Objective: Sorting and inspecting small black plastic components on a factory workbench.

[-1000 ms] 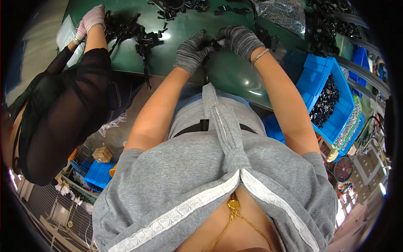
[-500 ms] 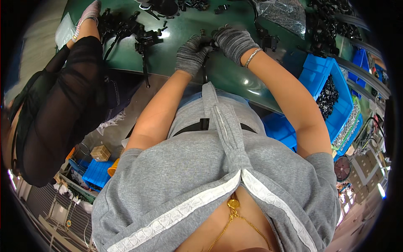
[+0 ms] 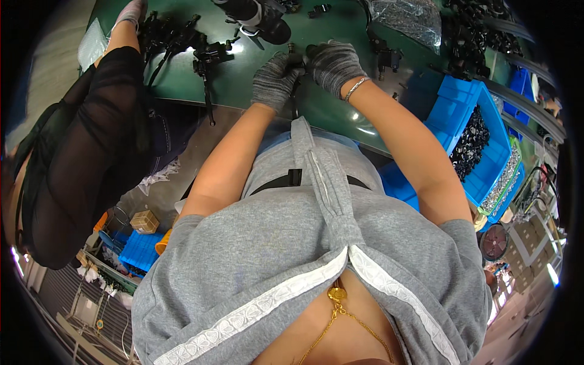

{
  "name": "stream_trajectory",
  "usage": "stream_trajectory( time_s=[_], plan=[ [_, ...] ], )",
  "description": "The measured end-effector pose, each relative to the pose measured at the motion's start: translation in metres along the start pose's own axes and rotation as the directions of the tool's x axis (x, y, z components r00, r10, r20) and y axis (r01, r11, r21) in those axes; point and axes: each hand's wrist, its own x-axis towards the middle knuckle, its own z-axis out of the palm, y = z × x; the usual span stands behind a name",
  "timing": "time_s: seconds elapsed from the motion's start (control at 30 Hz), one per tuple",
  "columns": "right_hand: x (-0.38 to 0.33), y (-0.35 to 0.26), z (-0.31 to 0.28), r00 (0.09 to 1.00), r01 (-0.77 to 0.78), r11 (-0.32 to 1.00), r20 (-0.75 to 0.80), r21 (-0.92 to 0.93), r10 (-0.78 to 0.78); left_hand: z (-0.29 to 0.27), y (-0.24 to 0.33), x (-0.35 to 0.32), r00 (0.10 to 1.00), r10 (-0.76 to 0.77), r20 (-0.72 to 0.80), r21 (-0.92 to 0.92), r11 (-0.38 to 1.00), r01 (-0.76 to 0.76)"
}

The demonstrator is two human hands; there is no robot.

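Both my hands wear grey striped knit gloves and meet over the green worktable (image 3: 340,118). My left hand (image 3: 274,80) is closed round a black lever assembly (image 3: 296,59). A bolt-like end sticks up above the fingers, and the dark lever runs down toward me. My right hand (image 3: 333,68) is closed at the right side of the same part. Its fingertips are darkened, and what they pinch is hidden. Another black lever assembly (image 3: 388,58) lies to the right of that hand.
A dark cylindrical device (image 3: 261,23) sits beyond my hands. More lever assemblies (image 3: 210,58) lie at left, near a co-worker's black sleeve (image 3: 91,158). At right are a clear plastic bag (image 3: 410,21), black parts (image 3: 471,36) and a blue bin (image 3: 459,100) of small black pieces.
The dark cylindrical device has come further into view, nearer to my hands. My right hand has shifted slightly left and toward me. My left hand stays at the lever assembly.
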Motion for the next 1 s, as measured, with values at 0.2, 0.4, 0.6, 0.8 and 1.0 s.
stream_trajectory(
  time_s=[0.2,0.4,0.6,0.8,1.0],
  plan=[
    [-0.004,0.015,0.021,0.994,-0.097,0.972,-0.031,0.216,0.107,0.006,-0.017,0.001,0.997,0.072,-0.040,0.000,0.997,-0.072],
    [-0.006,0.015,0.006,0.983,-0.020,0.994,-0.177,0.110,0.039,0.008,-0.021,0.002,0.997,0.062,-0.035,-0.063,0.996,-0.064],
    [-0.007,0.004,0.023,0.962,0.077,0.997,-0.260,-0.028,-0.082,0.003,-0.003,-0.002,0.997,0.051,-0.057,0.078,0.996,-0.047],
    [0.000,-0.009,0.019,0.960,-0.274,0.920,0.014,0.280,0.281,0.006,-0.007,-0.002,0.991,0.106,-0.087,0.101,0.990,-0.097],
    [-0.067,0.025,0.072,0.539,-0.442,0.388,-0.106,0.809,0.836,0.009,-0.017,-0.002,0.991,0.103,-0.087,-0.014,0.994,-0.105]
  ],
)
